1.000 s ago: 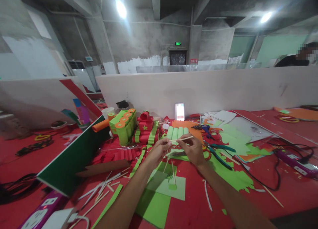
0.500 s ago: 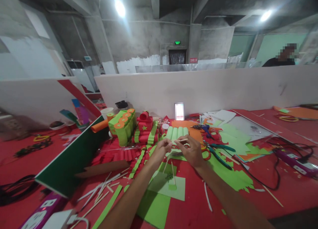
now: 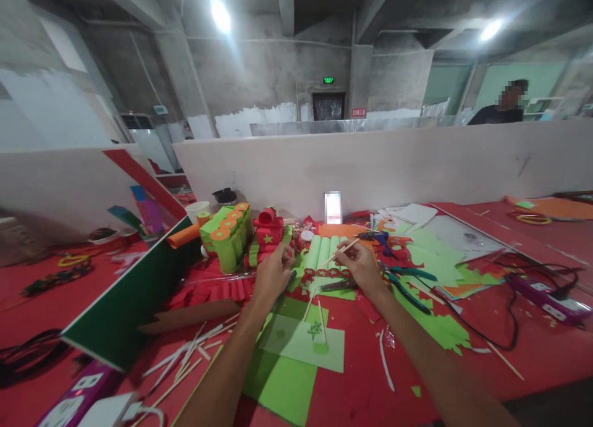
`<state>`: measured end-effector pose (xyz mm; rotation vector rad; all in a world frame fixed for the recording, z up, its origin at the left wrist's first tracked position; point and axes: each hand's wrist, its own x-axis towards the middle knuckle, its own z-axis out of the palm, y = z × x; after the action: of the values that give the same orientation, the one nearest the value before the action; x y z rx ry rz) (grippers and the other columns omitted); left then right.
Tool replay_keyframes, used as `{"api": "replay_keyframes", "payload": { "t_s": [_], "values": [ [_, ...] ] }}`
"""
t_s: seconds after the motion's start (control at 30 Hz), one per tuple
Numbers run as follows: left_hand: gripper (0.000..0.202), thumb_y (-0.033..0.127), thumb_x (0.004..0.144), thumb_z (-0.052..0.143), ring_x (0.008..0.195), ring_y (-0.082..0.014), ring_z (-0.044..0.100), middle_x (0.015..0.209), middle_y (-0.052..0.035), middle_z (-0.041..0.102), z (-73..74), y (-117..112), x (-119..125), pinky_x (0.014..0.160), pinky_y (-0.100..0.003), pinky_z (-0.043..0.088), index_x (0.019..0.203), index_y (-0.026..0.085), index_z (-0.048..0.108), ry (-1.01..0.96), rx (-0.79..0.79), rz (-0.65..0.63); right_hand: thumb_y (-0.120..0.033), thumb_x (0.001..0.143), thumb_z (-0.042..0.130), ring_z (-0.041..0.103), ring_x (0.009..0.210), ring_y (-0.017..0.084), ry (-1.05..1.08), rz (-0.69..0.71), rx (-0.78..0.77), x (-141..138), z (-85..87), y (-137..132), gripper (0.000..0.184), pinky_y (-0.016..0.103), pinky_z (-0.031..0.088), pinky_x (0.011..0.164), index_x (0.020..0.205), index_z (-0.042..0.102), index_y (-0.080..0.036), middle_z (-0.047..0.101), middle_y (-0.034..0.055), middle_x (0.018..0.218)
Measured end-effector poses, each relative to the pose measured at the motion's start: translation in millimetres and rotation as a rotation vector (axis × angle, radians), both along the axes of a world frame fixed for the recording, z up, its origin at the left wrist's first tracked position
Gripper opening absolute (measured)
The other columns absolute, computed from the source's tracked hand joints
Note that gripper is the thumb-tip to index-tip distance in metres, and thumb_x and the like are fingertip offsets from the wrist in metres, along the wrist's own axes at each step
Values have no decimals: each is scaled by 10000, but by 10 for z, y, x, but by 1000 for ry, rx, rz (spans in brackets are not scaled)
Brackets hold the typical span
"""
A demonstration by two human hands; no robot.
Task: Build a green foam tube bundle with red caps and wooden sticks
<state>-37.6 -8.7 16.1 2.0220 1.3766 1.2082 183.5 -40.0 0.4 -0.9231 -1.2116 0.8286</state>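
My right hand point(image 3: 364, 266) pinches a thin wooden stick point(image 3: 340, 253) that slants over light green paper rolls point(image 3: 323, 251). The rolls lie side by side, with red star-marked ends facing me. My left hand point(image 3: 277, 267) is closed, its fingers curled beside the red paper model point(image 3: 269, 234); whatever its fingertips hold is hidden. Dark pointed metal blades point(image 3: 337, 285) lie in front of the rolls. Nearer to me, two small sticks rest on a pale green sheet point(image 3: 331, 351) with a drawn star point(image 3: 315, 330).
Teal-handled pliers point(image 3: 410, 291) and a blue glue gun point(image 3: 382, 238) lie at right among green paper scraps point(image 3: 438, 322). At left stand a green board point(image 3: 134, 297) and a green-and-orange paper model point(image 3: 227, 235). A lit phone point(image 3: 333, 207) leans on the partition point(image 3: 393, 167). A person point(image 3: 503, 109) is beyond it.
My left hand has moved left, away from my right hand, where they met before. The right hand still holds the stick, now slanted over the rolls. The rolls' starred ends have come into view.
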Motion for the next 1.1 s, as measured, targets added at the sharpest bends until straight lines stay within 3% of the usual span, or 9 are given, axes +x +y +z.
{"api": "replay_keyframes", "payload": {
  "t_s": [0.13, 0.27, 0.33, 0.43, 0.53, 0.63, 0.83, 1.1],
  "values": [
    [132, 195, 763, 575, 683, -188, 580, 705, 3, 664, -11, -45, 60, 632, -233, 325, 866, 261, 625, -3, -17, -67, -390, 675, 725, 646, 632, 166, -22, 45, -62, -3, -37, 14, 330, 284, 543, 588, 887, 611, -163, 642, 19, 709],
    [105, 229, 715, 656, 632, -179, 534, 681, -2, 633, -21, -33, 65, 619, -235, 304, 816, 251, 635, 10, 14, -3, -387, 673, 724, 639, 575, 153, -76, 69, -90, -6, -26, 0, 316, 267, 534, 549, 867, 620, -160, 643, 3, 673],
    [96, 237, 711, 666, 644, -172, 527, 684, -3, 621, -5, -30, 64, 624, -234, 316, 802, 240, 637, 1, 26, -32, -393, 677, 720, 634, 556, 149, -81, 96, -106, -13, -29, -2, 319, 269, 534, 546, 864, 618, -157, 647, 3, 672],
    [72, 272, 747, 637, 650, -159, 540, 713, -14, 626, 21, -74, 127, 619, -229, 358, 786, 212, 647, -103, -25, -213, -392, 676, 723, 643, 589, 155, -63, 120, -110, -28, -53, 3, 326, 276, 545, 567, 866, 610, -152, 646, 12, 695],
    [171, 338, 767, 623, 630, -160, 567, 710, -31, 640, 3, -158, 256, 578, -230, 396, 826, 183, 665, -172, -177, -418, -378, 681, 721, 645, 612, 158, -76, 121, -88, -37, -65, 3, 314, 280, 550, 587, 863, 608, -149, 644, 17, 703],
    [205, 356, 751, 646, 626, -162, 598, 705, -40, 655, -52, -227, 371, 558, -227, 421, 814, 164, 676, -198, -302, -517, -379, 687, 715, 644, 613, 161, -103, 125, -73, -33, -46, -8, 303, 284, 551, 588, 863, 610, -156, 652, 19, 700],
    [231, 351, 681, 717, 608, -164, 629, 680, -46, 670, -103, -261, 465, 587, -261, 501, 760, 135, 698, -354, -523, -517, -388, 660, 728, 623, 596, 158, -147, 127, -78, -22, -28, -16, 276, 269, 538, 564, 786, 620, -168, 637, 3, 652],
    [281, 399, 678, 719, 611, -157, 646, 681, -50, 675, -132, -283, 503, 587, -252, 525, 759, 132, 682, -427, -602, -501, -381, 647, 735, 598, 572, 141, -119, 187, -105, -35, -27, -42, 253, 254, 518, 561, 723, 631, -164, 634, -4, 627]
  ]
}}
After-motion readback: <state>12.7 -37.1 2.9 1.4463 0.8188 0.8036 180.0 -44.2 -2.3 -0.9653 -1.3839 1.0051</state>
